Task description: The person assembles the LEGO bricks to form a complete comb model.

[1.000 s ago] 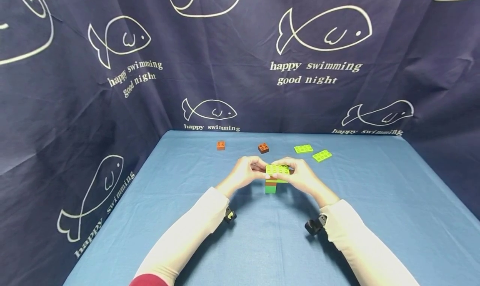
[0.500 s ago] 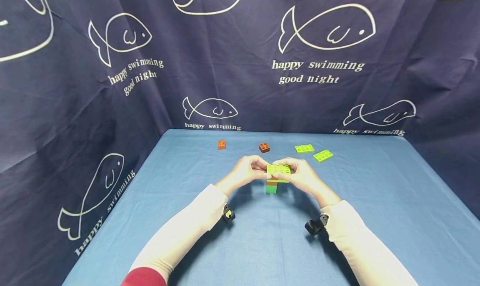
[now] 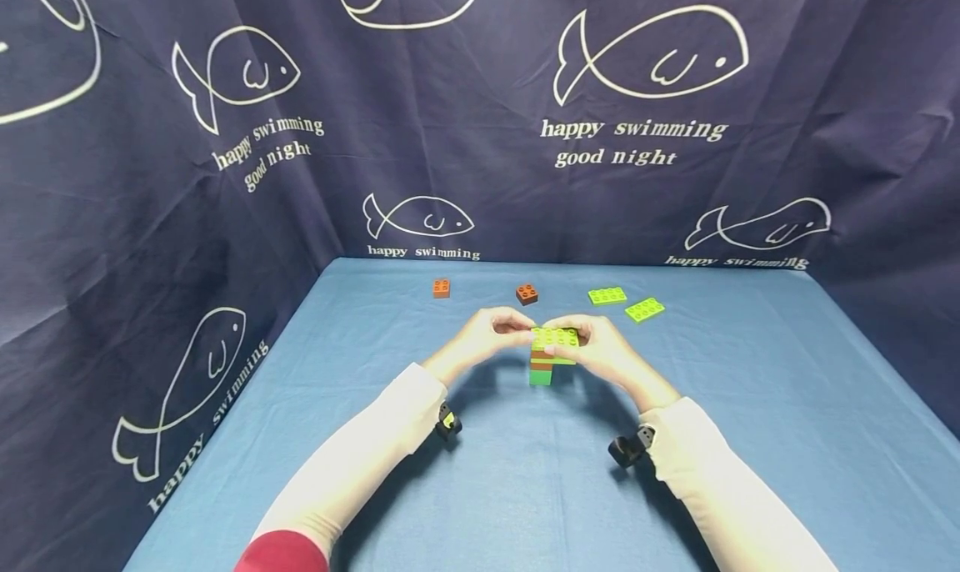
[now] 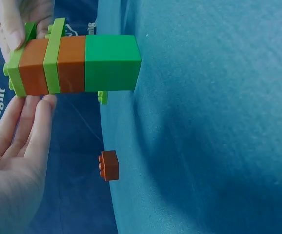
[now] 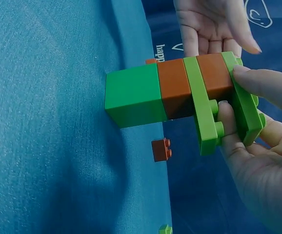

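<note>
A stack of toy building bricks (image 3: 541,377) stands between my hands in the head view. From the bottom it has a green brick (image 5: 131,95), an orange-brown brick (image 4: 71,63), a lime plate (image 5: 203,109), another orange-brown brick (image 4: 32,67) and a lime top plate (image 3: 558,337). Both plates overhang to the right. My right hand (image 3: 603,351) pinches the top plate's overhang, thumb on the near side and a finger between the plates. My left hand (image 3: 487,334) is at the stack's left side, its fingers extended by the upper bricks and its thumb lifted off.
Behind the hands lie an orange brick (image 3: 441,288), a brown brick (image 3: 527,294) and two lime plates, one further left (image 3: 607,295) and the other nearer (image 3: 645,309). Blue cloth covers the table (image 3: 510,489). A dark fish-print curtain (image 3: 480,138) hangs at the back and left.
My left thumb has come off the front of the stack, and the left hand and forearm have shifted slightly left and up. The right hand keeps its grip; the stack stays in place.
</note>
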A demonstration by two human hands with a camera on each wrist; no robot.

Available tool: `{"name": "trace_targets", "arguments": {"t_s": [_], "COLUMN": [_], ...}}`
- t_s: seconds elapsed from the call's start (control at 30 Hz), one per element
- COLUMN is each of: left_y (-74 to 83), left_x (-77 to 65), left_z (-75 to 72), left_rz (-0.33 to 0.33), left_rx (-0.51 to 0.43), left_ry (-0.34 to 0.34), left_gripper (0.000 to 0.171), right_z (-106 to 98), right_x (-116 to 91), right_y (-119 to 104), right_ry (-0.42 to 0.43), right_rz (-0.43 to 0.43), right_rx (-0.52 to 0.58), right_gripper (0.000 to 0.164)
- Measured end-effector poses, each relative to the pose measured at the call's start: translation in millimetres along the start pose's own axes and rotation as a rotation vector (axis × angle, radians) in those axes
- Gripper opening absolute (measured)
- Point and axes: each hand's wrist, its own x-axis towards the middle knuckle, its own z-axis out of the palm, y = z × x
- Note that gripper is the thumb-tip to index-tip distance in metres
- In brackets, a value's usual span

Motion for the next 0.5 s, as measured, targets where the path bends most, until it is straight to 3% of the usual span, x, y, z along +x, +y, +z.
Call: {"name": "trace_targets", "arguments": {"t_s": [0.17,0.33,0.5], "left_y": [-1.8,-7.1,-12.5], "left_x": [13.4,25.1,35.7], "left_z": [-2.8,-6.3,-12.1], "left_rz": [-0.017,-0.028,-0.064], "left_rx": [-0.089,-0.005,0.047], "left_ry": [0.114,0.191,0.203], "left_gripper": [0.029,0.03,0.033], "right_z": [0,-1,-1], "right_x": [1,1,1], "right_y": [0,-2,-3], "right_ry": [0.014,0.019,0.004], "right_rz": [-0.012,-0.016,-0.007], "right_rx": [-0.009,-0.032,-0.053], "right_gripper": [0.041,0.039,0.037]}}
